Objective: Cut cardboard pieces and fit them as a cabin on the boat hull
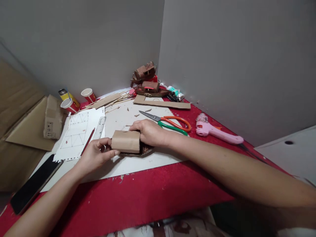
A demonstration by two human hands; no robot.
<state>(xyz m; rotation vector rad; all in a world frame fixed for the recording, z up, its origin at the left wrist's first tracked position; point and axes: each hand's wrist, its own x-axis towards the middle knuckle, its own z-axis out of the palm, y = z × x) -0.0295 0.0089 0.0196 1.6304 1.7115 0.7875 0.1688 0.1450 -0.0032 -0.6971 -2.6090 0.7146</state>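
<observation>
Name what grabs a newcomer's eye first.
Probably the pink plastic glue gun at right, bright against the red tabletop. Next, metal scissors with orange and green handles, just beyond the right hand. Centrally, the left hand pinches a bent tan cardboard piece, the right touching its other end.

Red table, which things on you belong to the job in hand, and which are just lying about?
In the job: folded cardboard piece, between left hand and right hand; probably also scissors, pink glue gun, ruler, drawing sheet.

Probably just lying about: phone, two paper cups, yellow container.
</observation>
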